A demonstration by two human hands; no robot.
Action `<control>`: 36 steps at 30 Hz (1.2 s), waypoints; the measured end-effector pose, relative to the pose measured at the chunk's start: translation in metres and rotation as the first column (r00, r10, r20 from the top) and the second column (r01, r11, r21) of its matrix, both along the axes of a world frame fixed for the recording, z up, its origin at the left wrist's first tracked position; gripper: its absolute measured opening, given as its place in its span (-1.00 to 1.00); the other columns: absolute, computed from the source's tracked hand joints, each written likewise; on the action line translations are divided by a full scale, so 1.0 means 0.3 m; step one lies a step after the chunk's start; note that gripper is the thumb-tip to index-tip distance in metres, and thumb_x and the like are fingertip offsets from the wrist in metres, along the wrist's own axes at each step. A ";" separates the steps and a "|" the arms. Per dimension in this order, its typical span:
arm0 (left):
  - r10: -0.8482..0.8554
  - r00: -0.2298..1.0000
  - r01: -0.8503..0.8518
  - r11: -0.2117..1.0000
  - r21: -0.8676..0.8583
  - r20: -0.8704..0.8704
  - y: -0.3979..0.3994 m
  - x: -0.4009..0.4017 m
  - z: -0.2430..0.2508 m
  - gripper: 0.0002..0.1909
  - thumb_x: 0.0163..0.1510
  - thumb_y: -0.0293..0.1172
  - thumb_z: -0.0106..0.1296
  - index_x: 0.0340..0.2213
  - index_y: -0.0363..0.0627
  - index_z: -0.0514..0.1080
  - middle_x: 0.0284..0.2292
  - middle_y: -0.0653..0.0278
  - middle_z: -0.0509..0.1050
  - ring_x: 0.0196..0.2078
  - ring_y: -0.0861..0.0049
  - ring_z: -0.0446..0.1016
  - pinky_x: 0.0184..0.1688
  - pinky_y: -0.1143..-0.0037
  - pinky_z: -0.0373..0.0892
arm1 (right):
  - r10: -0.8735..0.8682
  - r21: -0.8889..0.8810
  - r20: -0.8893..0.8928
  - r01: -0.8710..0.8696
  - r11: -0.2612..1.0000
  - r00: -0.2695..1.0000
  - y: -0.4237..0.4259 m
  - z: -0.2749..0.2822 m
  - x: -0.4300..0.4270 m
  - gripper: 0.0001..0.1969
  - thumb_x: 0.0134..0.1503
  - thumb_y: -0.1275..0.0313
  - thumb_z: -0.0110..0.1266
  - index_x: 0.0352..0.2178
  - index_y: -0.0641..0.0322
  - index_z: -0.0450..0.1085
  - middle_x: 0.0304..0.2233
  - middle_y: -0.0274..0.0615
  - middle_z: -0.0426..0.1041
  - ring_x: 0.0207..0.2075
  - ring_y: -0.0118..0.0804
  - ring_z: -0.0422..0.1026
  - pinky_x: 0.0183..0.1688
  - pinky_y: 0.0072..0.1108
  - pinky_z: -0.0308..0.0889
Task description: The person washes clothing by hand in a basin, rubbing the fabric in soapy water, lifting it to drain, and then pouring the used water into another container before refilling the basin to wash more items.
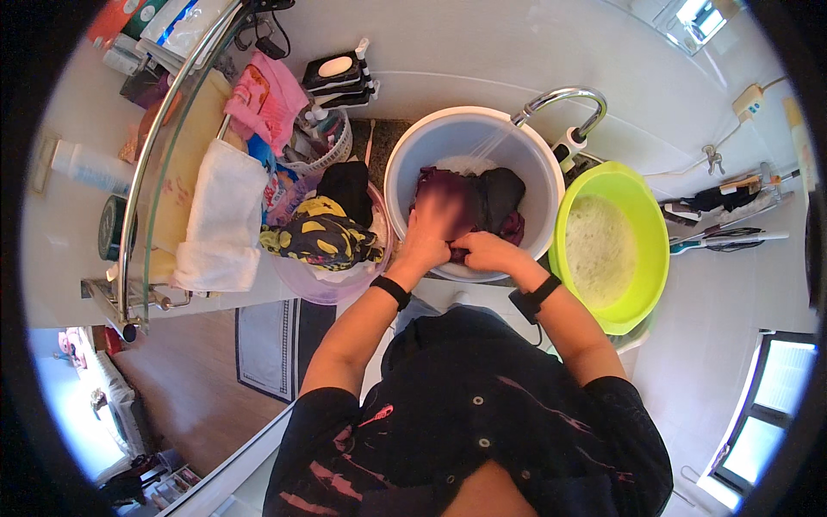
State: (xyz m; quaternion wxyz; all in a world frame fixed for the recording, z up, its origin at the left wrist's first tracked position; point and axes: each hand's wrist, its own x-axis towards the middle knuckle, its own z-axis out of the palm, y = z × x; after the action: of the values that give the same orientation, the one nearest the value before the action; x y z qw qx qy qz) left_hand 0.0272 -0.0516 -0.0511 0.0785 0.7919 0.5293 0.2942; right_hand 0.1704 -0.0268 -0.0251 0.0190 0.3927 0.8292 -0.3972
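A round grey-white plastic basin (413,145) holds dark clothes in the middle, a maroon cloth (512,227) and a black garment (504,190). Water sprays into it from a chrome faucet (568,94). My left hand (429,236) lies over the maroon cloth at the basin's near side; its fingers are blurred, so its grip is unclear. Close beside it, my right hand (481,251) is bent with its fingers closed at the cloth's near edge; whether cloth is pinched in it is hidden.
At the right stands a lime-green basin (656,258) with foamy water. A pink translucent basin (329,294) at the left holds a black-and-yellow patterned cloth (323,242). Behind it are a white basket (336,152) and a toothbrush (369,145). A glass shelf with a metal rail (139,168) juts in at the left.
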 end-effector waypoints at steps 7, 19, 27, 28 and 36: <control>-0.160 0.986 0.112 0.866 -0.487 -0.058 -0.038 0.068 0.083 -0.64 -0.43 -0.56 -0.12 -0.41 -0.16 0.30 -0.39 0.14 0.26 -0.27 0.24 0.19 -0.26 0.43 0.21 | -0.139 0.628 -0.012 0.116 0.769 0.990 0.047 -0.029 0.056 -0.60 -0.30 0.59 -0.14 -0.30 0.07 0.24 -0.22 -0.10 0.20 -0.19 -0.14 0.20 -0.25 -0.46 0.19; 0.337 0.839 -0.227 0.930 -0.288 0.428 0.056 -0.059 0.110 -0.86 -0.41 -0.52 -0.07 -0.66 -0.26 0.24 -0.69 0.17 0.28 -0.61 0.45 0.27 -0.53 0.56 0.20 | -0.357 0.409 0.186 0.258 0.875 0.915 0.033 0.050 0.176 -0.80 -0.33 0.51 -0.14 -0.52 0.16 0.25 -0.53 -0.02 0.32 -0.46 -0.05 0.31 -0.42 -0.35 0.22; 0.093 0.937 -0.113 0.993 0.039 0.338 0.049 -0.008 0.058 -0.83 -0.41 -0.56 -0.11 -0.59 -0.23 0.25 -0.53 0.17 0.25 -0.40 0.33 0.21 -0.35 0.45 0.15 | -0.250 0.366 0.134 0.186 0.912 0.959 -0.052 -0.002 0.155 -0.76 -0.27 0.43 -0.18 -0.45 0.16 0.27 -0.48 -0.10 0.35 -0.40 -0.12 0.32 -0.15 -0.22 -0.02; 0.033 0.973 -0.028 0.999 -0.027 0.230 0.039 0.004 0.027 -0.81 -0.41 -0.54 -0.11 -0.57 -0.22 0.25 -0.50 0.15 0.25 -0.33 0.27 0.20 -0.29 0.40 0.15 | -0.192 0.337 0.215 0.112 0.935 0.958 -0.050 -0.033 0.148 -0.75 -0.25 0.41 -0.19 -0.44 0.15 0.29 -0.45 -0.11 0.36 -0.38 -0.14 0.32 -0.08 -0.18 -0.09; 0.017 0.996 -0.067 0.821 -0.567 -0.092 -0.063 0.032 0.033 -0.66 -0.26 -0.20 -0.12 -0.50 -0.24 0.38 -0.28 0.07 0.25 -0.08 0.23 0.08 -0.07 0.05 -0.18 | -0.270 0.360 0.092 0.221 0.907 0.958 0.116 0.103 0.046 -0.78 -0.21 0.44 -0.21 -0.50 0.17 0.36 -0.55 -0.01 0.35 -0.45 -0.08 0.33 -0.34 -0.41 0.23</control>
State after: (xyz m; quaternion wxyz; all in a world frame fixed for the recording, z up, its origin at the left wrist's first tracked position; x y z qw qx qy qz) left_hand 0.0367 -0.0706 -0.0413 0.2827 0.7320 0.6132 0.0914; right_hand 0.1843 0.0079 0.0057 -0.0424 0.5180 0.8266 -0.2160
